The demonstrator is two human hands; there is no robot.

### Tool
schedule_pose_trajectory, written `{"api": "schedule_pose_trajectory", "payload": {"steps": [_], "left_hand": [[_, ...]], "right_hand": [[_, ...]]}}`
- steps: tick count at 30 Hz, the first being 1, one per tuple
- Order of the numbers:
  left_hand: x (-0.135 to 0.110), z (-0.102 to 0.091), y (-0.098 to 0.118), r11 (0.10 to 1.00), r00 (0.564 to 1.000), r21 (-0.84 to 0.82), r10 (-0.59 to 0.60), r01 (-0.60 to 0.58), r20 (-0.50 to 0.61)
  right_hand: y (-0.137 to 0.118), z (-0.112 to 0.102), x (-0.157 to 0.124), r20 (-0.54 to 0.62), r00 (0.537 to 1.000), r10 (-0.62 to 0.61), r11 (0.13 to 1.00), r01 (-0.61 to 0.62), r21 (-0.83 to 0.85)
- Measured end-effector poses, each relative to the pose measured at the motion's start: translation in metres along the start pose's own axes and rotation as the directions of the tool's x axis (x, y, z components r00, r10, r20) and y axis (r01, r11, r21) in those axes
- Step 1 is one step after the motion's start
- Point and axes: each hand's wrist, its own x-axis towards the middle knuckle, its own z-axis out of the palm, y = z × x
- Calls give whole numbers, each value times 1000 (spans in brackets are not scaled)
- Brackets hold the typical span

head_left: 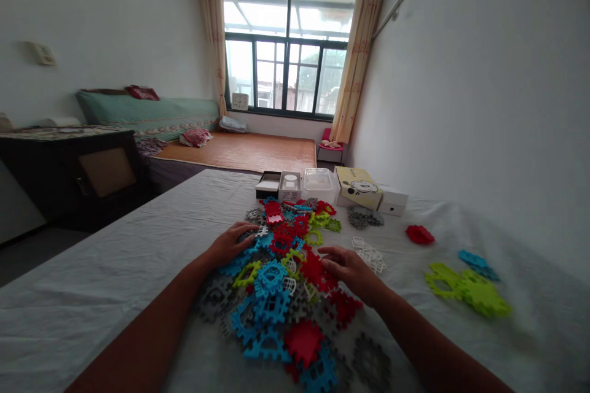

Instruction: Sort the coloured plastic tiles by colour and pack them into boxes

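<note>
The left hand [232, 244] lies palm down on the left upper edge of a heap of interlocking plastic tiles [286, 282], its fingers spread loosely and resting on blue and grey pieces, gripping nothing. The right hand [349, 268] rests likewise on the right side of the same heap, fingers apart and slightly curled, the fingertips touching a red tile [316, 271]; it closes on nothing either. Between the two hands the heap mixes blue, red, lime, grey and white pieces, lying flat and overlapping, and it runs from near the person's forearms up toward the far end of the tabletop [115, 270], which is covered by a pale cloth. Just beside the right hand, a few white tiles [369, 253] lie apart from the heap. Farther right, well apart, sit a small red stack [419, 234], a blue stack [477, 263] and a group of lime-green pieces [468, 290]. Beyond the heap a cluster of grey tiles [364, 217] lies near a yellow box [358, 187] with a cartoon print, and next to it stand a clear plastic container [318, 182], a small white box [290, 185] and a dark-lined open box [268, 183]. Behind the tabletop a bed [239, 150] with a woven mat stretches to the window [290, 43].
</note>
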Motion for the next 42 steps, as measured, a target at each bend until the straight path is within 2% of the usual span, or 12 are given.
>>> {"api": "schedule_pose_trajectory", "payload": {"steps": [6, 12, 18, 21, 24, 25, 27, 30, 34, 37, 39, 42], "left_hand": [[-1, -1, 3, 1000, 1000, -29, -11, 11, -6], [-1, -3, 7, 999, 1000, -31, -18, 18, -12], [0, -2, 5, 999, 1000, -32, -3, 2, -17], [0, -1, 2, 999, 1000, -37, -4, 4, -22], [0, -1, 0, 999, 1000, -37, -7, 6, -25], [0, -1, 0, 999, 1000, -32, -8, 7, -24], [0, -2, 2, 1000, 1000, -19, -13, 12, -19], [-1, -4, 7, 1000, 1000, -1, -16, 16, -6], [-1, -6, 9, 1000, 1000, 15, -19, 19, 2], [0, -6, 8, 999, 1000, 25, -20, 20, 11], [0, -6, 7, 999, 1000, 26, -25, 24, 14], [0, -6, 7, 999, 1000, 21, -25, 25, 14]], "right_hand": [[6, -8, 2, -97, 995, 4, 993, -15, -115], [3, -21, 3, 29, 996, 84, 996, -83, -4], [-6, -28, -1, 117, 991, 61, 990, -45, -134], [-10, -51, 6, 144, 986, 85, 981, -58, -188], [-6, -107, 15, -117, 993, 15, 960, -48, -277], [0, -131, 16, -266, 964, -24, 943, -67, -327], [19, -180, 13, -575, 811, -107, 870, -204, -450], [62, -236, -1, -780, 593, -201, 682, -487, -546], [103, -263, -18, -824, 549, -141, 580, -628, -518], [106, -263, -20, -844, 511, -161, 549, -665, -507], [100, -258, -17, -802, 561, -204, 500, -645, -578], [94, -242, -9, -608, 778, -156, 449, -493, -745]]}}
